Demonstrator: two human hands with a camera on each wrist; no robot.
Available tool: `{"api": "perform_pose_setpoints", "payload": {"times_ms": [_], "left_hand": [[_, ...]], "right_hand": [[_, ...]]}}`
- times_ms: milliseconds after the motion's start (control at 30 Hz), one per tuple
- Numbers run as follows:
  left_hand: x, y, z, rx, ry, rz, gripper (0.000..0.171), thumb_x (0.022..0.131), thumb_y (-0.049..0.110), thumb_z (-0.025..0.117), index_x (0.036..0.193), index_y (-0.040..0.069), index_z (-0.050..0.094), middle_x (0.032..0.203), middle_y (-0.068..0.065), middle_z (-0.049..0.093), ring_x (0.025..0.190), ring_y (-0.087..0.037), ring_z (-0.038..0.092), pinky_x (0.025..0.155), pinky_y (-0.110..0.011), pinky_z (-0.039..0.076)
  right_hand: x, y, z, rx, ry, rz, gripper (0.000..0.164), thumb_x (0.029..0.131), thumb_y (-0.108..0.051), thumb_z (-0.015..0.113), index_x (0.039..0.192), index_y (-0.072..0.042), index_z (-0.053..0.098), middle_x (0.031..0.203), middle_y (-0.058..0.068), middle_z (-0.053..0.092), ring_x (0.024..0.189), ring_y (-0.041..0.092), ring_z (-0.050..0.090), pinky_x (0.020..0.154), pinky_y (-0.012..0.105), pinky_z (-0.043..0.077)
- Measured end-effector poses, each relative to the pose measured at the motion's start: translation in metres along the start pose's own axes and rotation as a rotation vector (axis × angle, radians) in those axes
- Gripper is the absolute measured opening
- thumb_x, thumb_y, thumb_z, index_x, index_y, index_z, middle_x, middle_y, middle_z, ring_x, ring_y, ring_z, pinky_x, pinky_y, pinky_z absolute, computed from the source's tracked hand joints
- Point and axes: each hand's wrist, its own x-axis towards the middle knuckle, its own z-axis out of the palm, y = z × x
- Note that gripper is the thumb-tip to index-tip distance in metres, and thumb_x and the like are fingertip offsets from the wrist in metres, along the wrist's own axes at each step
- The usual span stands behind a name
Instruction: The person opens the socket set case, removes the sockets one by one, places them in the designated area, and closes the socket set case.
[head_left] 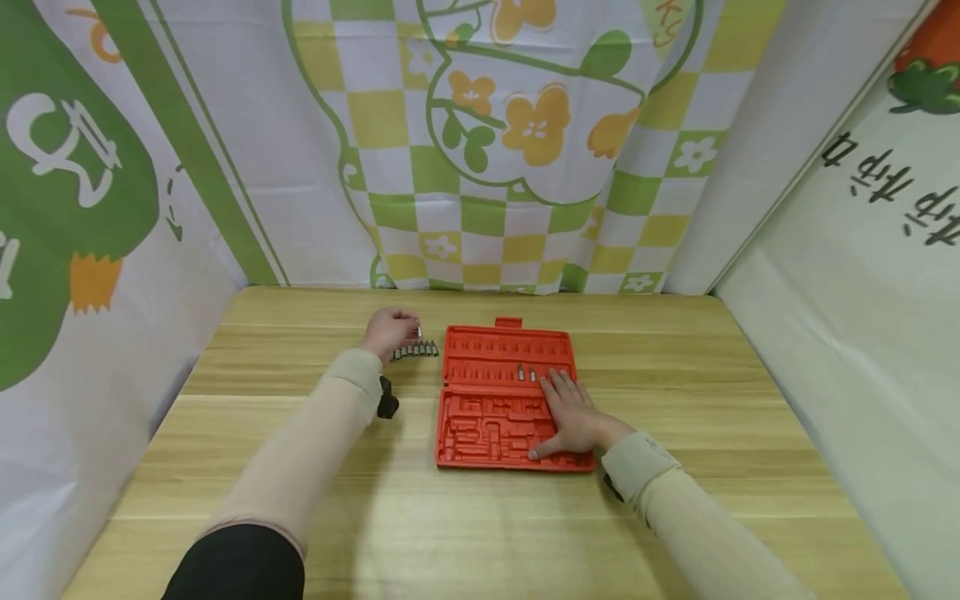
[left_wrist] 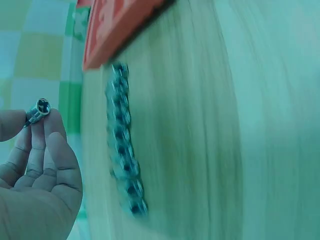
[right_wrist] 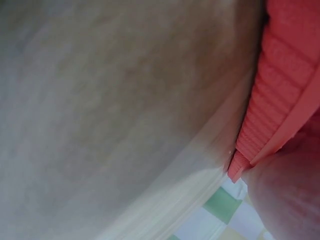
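My left hand (head_left: 392,332) pinches a small metal socket bit (left_wrist: 37,111) between thumb and fingers, raised over the table. The hollow end of the bit faces the left wrist camera. Just below that hand, several more socket bits (head_left: 416,349) stand side by side in a row, left of an opened red plastic case (head_left: 448,425). My right hand (head_left: 573,417) rests with spread fingers on the right side of the case, covering part of both halves. Two bits (head_left: 521,372) sit in slots of the far half; the near half has moulded recesses.
A wood-grain table (head_left: 510,533) carries everything. Behind it hangs a checkered, flower-printed curtain (head_left: 487,217), and printed white sheets flank both sides. A latch tab (head_left: 508,322) sticks out from the far edge of the case. Dark wrist camera mounts (head_left: 387,400) hang under the sleeves.
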Motion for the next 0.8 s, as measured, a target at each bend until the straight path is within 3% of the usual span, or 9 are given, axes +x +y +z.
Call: {"api": "perform_pose_setpoints", "payload": {"times_ms": [200,400,567,800], "left_hand": [[0.0,-0.007,-0.023,-0.03,0.032,-0.026,0.026,0.104,0.002,0.055,0.123,-0.015,0.058,0.099,-0.012,0.062,0.083,-0.015,0.065,0.091,-0.037,0.057],[-0.002,-0.013,-0.043,0.077,0.035,-0.041,0.03,0.103,0.002,0.054,0.126,-0.017,0.058,0.099,-0.014,0.064,0.077,-0.011,0.062,0.077,-0.026,0.058],[-0.002,-0.019,-0.058,0.194,0.008,-0.066,0.03,0.101,0.004,0.055,0.124,-0.015,0.06,0.1,-0.013,0.064,0.074,-0.011,0.059,0.07,-0.026,0.054],[0.0,-0.028,-0.067,0.338,-0.002,-0.122,0.016,0.097,0.007,0.058,0.098,-0.006,0.068,0.078,-0.009,0.066,0.058,-0.014,0.05,0.059,-0.029,0.047]], "right_hand": [[-0.001,0.0,-0.001,-0.002,-0.002,-0.003,0.128,0.081,-0.053,0.085,0.16,0.01,0.007,0.166,0.033,-0.002,0.153,0.049,-0.005,0.121,0.061,-0.002],[0.0,0.001,-0.001,0.007,-0.007,-0.003,0.128,0.081,-0.053,0.086,0.161,0.01,0.006,0.166,0.033,-0.003,0.153,0.049,-0.006,0.121,0.062,-0.002],[0.0,0.001,0.0,0.005,-0.002,-0.004,0.128,0.081,-0.052,0.086,0.16,0.01,0.007,0.166,0.033,-0.003,0.153,0.049,-0.006,0.121,0.062,-0.002],[0.0,0.0,-0.001,0.014,-0.003,-0.006,0.128,0.081,-0.052,0.086,0.16,0.01,0.007,0.166,0.033,-0.003,0.153,0.049,-0.007,0.121,0.062,-0.003]]}}
